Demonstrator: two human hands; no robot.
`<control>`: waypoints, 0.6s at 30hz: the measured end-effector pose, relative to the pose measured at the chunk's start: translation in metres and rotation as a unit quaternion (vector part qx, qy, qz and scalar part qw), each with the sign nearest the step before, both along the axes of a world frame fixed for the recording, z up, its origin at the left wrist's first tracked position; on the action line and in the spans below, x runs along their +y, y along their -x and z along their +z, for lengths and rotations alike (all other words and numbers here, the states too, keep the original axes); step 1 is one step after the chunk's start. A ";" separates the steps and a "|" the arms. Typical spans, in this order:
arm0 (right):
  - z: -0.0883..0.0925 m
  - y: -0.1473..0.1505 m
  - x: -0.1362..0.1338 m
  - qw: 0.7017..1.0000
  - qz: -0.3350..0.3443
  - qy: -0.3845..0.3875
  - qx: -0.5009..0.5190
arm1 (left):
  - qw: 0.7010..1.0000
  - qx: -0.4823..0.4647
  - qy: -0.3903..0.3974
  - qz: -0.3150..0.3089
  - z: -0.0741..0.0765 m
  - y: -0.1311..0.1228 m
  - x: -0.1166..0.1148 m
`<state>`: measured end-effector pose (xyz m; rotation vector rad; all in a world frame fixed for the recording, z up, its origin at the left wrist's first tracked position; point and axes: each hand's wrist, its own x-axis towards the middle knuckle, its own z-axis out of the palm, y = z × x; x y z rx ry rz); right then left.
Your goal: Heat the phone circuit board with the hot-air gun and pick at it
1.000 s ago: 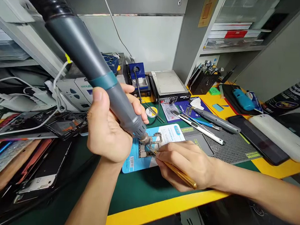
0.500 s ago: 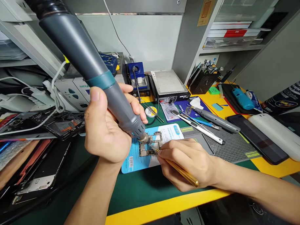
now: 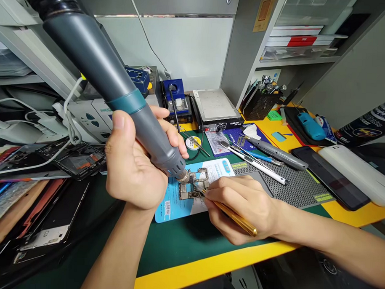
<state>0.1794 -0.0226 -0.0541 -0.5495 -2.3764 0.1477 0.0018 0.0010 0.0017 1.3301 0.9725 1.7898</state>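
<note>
My left hand (image 3: 137,168) is wrapped round a grey hot air gun (image 3: 97,65) with a teal ring, tilted so its metal nozzle points down at a phone circuit board (image 3: 186,195). The board lies on a blue and white card (image 3: 173,209) on the green mat. From the right, my right hand (image 3: 241,205) pinches a gold-handled tool (image 3: 236,217) with a thin blade-like tip, like a pry knife. That tip is at the board, close to the nozzle; whether it touches cannot be made out.
Behind the board stand a hot plate (image 3: 217,105) and a soldering iron stand (image 3: 178,102). A brush (image 3: 255,163) and a grey pen-like tool (image 3: 274,153) lie right, near a black phone (image 3: 330,176). Phone parts (image 3: 47,223) are piled at left.
The hot air gun and my left hand have shifted slightly left. The gold tool's tip has moved a little over the board, with my right hand almost in place.
</note>
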 end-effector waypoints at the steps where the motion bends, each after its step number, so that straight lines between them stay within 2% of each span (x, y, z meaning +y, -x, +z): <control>1: 0.000 0.000 0.000 1.000 -0.001 -0.001 0.000 | 1.000 -0.001 0.001 -0.002 0.000 0.000 0.000; 7: -0.003 -0.002 -0.001 1.000 -0.003 0.005 0.005 | 1.000 0.003 0.016 0.004 0.000 0.001 -0.001; 9: -0.001 -0.002 -0.002 0.998 -0.014 0.038 0.037 | 1.000 -0.007 0.019 -0.006 0.000 0.001 -0.001; 11: 0.003 -0.001 -0.001 0.988 -0.049 0.112 0.098 | 1.000 -0.015 0.019 -0.008 0.000 0.002 0.000; 13: 0.010 0.000 0.001 0.953 -0.094 0.232 0.170 | 1.000 -0.013 0.018 0.001 0.000 0.001 -0.001; 16: 0.017 0.003 0.007 0.869 -0.114 0.421 0.232 | 1.000 0.006 0.020 0.019 0.000 0.000 -0.001; 18: 0.019 0.005 0.011 0.838 -0.105 0.477 0.243 | 0.999 0.011 0.022 0.027 0.000 0.000 -0.001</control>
